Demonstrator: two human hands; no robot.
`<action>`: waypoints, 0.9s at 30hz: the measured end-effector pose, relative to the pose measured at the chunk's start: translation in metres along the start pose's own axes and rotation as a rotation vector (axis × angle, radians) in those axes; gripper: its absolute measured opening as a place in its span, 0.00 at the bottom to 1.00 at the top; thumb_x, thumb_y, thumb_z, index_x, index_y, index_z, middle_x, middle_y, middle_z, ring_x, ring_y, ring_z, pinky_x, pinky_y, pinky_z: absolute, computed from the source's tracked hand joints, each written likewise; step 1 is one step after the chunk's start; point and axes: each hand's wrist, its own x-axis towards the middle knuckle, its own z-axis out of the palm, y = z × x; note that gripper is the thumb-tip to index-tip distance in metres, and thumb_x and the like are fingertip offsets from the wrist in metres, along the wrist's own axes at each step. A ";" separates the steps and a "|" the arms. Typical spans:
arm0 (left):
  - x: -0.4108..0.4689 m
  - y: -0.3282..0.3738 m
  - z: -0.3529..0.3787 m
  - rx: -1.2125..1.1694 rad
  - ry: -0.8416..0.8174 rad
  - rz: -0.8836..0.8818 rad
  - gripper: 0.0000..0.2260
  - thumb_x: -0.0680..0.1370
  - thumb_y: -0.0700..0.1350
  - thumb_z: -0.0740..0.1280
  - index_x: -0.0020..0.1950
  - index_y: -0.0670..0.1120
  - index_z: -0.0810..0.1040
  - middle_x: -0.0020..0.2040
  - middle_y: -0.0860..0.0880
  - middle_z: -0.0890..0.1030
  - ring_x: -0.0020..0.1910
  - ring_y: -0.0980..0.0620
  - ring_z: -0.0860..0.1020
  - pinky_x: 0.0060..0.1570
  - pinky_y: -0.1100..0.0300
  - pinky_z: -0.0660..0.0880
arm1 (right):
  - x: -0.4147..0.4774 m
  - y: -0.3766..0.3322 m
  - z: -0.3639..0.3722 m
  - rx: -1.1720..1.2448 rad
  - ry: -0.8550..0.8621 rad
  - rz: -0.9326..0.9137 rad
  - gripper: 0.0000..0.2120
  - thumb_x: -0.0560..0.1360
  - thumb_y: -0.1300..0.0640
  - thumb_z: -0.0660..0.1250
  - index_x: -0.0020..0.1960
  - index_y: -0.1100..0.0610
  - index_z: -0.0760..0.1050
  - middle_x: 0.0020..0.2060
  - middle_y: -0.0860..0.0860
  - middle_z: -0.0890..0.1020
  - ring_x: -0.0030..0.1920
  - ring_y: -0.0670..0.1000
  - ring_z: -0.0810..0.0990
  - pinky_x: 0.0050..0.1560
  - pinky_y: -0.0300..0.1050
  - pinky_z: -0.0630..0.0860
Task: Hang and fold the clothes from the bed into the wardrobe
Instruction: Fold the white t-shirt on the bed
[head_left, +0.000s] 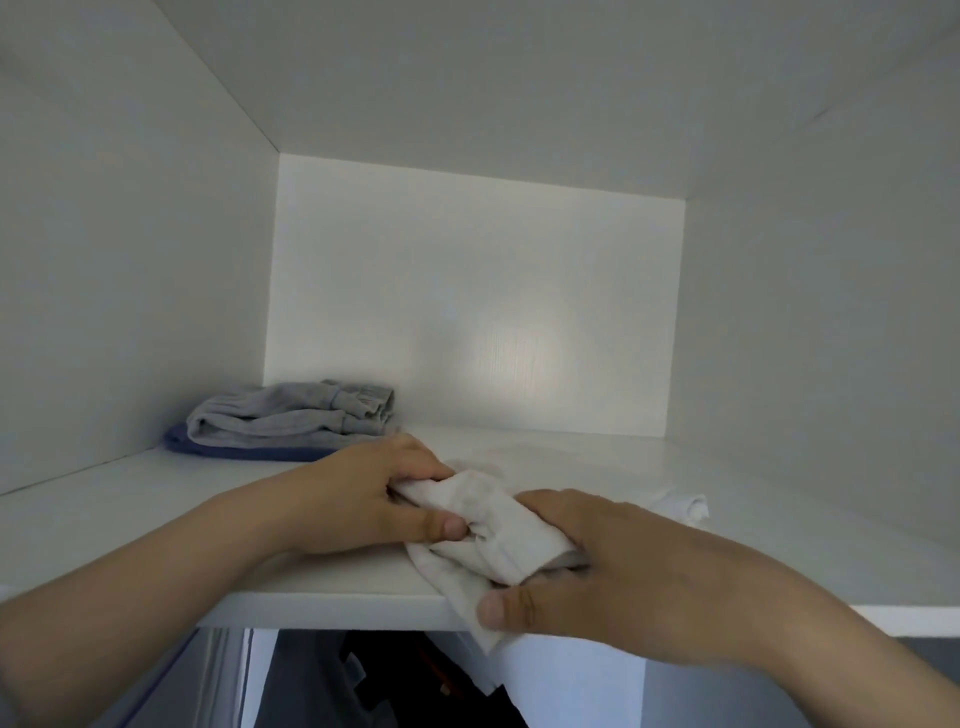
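From the head view, looking into the white wardrobe (467, 312), both hands are up at the front edge of a high shelf (156, 519) with a white garment (488, 525) bunched between them. The left hand (374, 493) has its grip closed on the garment's left end, fingers curled over the top and the thumb pressed in from the near side. The right hand (623, 577) has its grip wrapped round the right end of the roll, and its thumb pins a loose flap that droops over the shelf's lip. The garment lies partly on the shelf and partly hanging off it. A white fold shows on the shelf just beyond the right hand, and I cannot tell whether it belongs to the same piece.

The garment looks like thin, soft knit: light, limp and creased, with no stiffness of its own. I'd expect it to slump wherever it is not supported, and the hanging flap may pull the rest toward the edge. It will probably handle best taken by the two outer ends or along a folded edge, then pressed flat with open palms on the shelf.

At the back left sits a grey folded garment (291, 415), lying on a blue garment (208, 448), well apart from the hands. Below the shelf are dark clothes (374, 680), too dim to make out.
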 end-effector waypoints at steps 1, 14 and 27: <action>-0.001 0.001 0.000 -0.016 0.007 -0.011 0.22 0.64 0.76 0.65 0.55 0.73 0.75 0.55 0.66 0.74 0.56 0.69 0.73 0.58 0.63 0.70 | 0.000 0.003 -0.002 -0.003 -0.001 -0.003 0.32 0.65 0.28 0.68 0.66 0.36 0.68 0.56 0.38 0.77 0.58 0.41 0.75 0.62 0.46 0.73; -0.019 0.015 0.004 0.077 0.096 -0.041 0.21 0.66 0.73 0.65 0.56 0.68 0.77 0.51 0.63 0.71 0.49 0.65 0.75 0.50 0.65 0.72 | 0.017 0.089 -0.029 0.018 0.151 0.006 0.30 0.75 0.55 0.66 0.72 0.34 0.64 0.68 0.30 0.68 0.68 0.33 0.66 0.66 0.28 0.61; 0.031 -0.002 0.000 0.299 -0.070 -0.164 0.19 0.78 0.57 0.65 0.69 0.58 0.73 0.66 0.58 0.71 0.63 0.57 0.71 0.65 0.62 0.66 | 0.052 0.072 -0.021 -0.192 0.127 -0.071 0.15 0.78 0.46 0.66 0.63 0.41 0.75 0.62 0.41 0.72 0.61 0.41 0.72 0.56 0.33 0.66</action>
